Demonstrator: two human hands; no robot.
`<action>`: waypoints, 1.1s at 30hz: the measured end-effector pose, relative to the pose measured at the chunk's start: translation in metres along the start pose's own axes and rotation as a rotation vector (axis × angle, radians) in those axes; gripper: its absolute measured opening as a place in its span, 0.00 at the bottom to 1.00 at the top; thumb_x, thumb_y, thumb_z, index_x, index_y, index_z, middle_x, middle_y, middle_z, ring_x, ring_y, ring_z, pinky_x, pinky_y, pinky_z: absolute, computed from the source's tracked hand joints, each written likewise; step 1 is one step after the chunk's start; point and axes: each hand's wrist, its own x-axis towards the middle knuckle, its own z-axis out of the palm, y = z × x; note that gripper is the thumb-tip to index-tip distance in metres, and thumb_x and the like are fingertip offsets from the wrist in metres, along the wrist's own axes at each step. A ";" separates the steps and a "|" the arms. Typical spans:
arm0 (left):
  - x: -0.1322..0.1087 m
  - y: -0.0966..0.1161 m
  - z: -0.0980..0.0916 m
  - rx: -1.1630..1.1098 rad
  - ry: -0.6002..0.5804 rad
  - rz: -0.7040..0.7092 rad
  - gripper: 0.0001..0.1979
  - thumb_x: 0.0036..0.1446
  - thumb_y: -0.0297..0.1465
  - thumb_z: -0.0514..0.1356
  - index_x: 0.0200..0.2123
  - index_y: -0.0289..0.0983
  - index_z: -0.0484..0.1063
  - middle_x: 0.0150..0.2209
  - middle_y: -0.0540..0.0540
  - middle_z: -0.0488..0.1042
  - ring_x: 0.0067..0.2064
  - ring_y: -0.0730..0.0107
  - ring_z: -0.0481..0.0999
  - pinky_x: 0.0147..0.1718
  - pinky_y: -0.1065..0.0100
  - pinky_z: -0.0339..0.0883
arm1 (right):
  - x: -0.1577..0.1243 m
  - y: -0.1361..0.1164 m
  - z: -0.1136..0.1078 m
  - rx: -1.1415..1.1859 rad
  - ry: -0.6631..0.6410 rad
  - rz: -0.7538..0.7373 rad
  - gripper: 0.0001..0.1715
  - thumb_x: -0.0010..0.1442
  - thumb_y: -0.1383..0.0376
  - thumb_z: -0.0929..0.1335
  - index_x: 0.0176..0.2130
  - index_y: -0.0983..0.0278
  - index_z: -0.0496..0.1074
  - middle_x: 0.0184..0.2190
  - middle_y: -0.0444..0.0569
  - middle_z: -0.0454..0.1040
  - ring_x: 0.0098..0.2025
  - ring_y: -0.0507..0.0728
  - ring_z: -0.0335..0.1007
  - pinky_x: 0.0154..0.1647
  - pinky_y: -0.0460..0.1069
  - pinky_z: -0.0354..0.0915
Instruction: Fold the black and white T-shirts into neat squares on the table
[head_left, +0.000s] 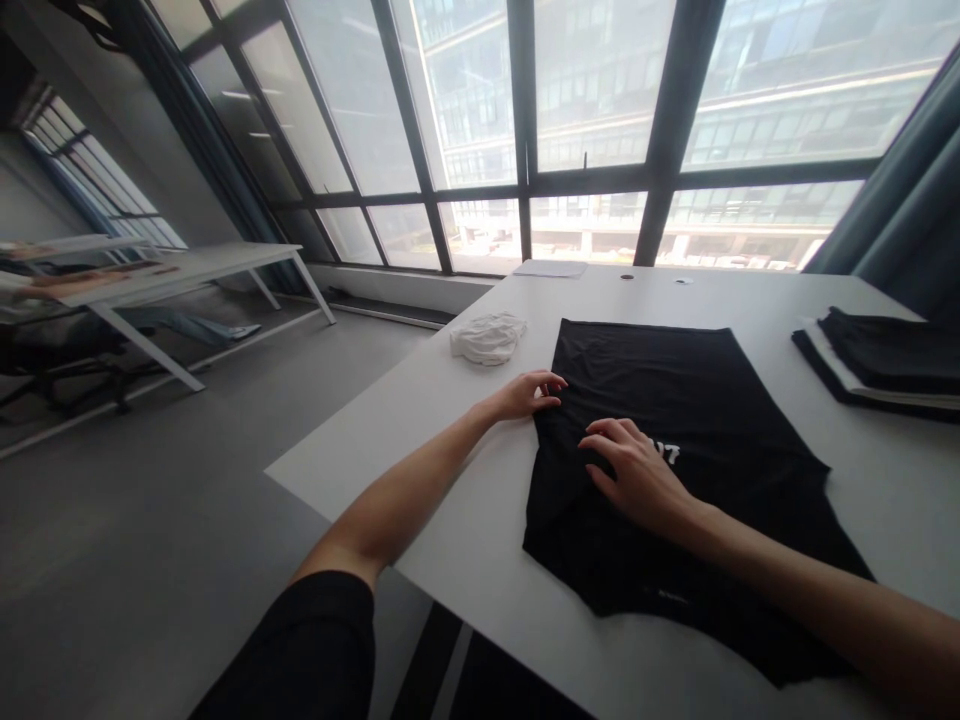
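A black shirt [675,440] lies spread flat on the white table [885,480], filling the centre and lower right of the frame. The left hand [525,396] sits at the shirt's left edge, fingers curled and pinching the cloth there. The right hand [634,470] rests palm-down on the middle of the shirt — fingers spread and loose, gripping nothing — partly covering white lettering [670,453]. Just left of the shirt's upper corner lies a crumpled white cloth [487,337]. At the right edge of the frame sits a stack of folded dark clothes [885,365]. A paper sheet [550,268] lies at the table's far side, below the windows [600,100] — another table [187,270] stands at the left.
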 end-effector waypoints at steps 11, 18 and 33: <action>-0.122 0.138 0.011 0.428 -0.149 -0.001 0.10 0.59 0.38 0.67 0.41 0.40 0.74 0.41 0.48 0.74 0.40 0.65 0.74 0.38 0.68 0.66 | 0.059 0.029 0.005 0.069 -0.018 -0.025 0.16 0.65 0.71 0.63 0.45 0.62 0.79 0.49 0.52 0.76 0.53 0.60 0.68 0.59 0.53 0.61; -0.159 0.151 0.036 0.587 -0.120 0.030 0.05 0.60 0.31 0.65 0.40 0.39 0.74 0.39 0.47 0.73 0.39 0.65 0.73 0.37 0.66 0.68 | 0.102 0.055 0.038 -0.053 -0.185 0.079 0.20 0.68 0.68 0.62 0.54 0.63 0.76 0.59 0.54 0.72 0.59 0.64 0.65 0.59 0.56 0.62; -0.198 0.139 0.038 0.645 0.036 0.049 0.08 0.63 0.24 0.58 0.32 0.39 0.71 0.33 0.47 0.71 0.34 0.66 0.70 0.33 0.65 0.65 | 0.107 0.054 0.039 -0.085 -0.166 0.121 0.18 0.66 0.63 0.65 0.52 0.63 0.77 0.57 0.56 0.73 0.57 0.65 0.66 0.56 0.56 0.62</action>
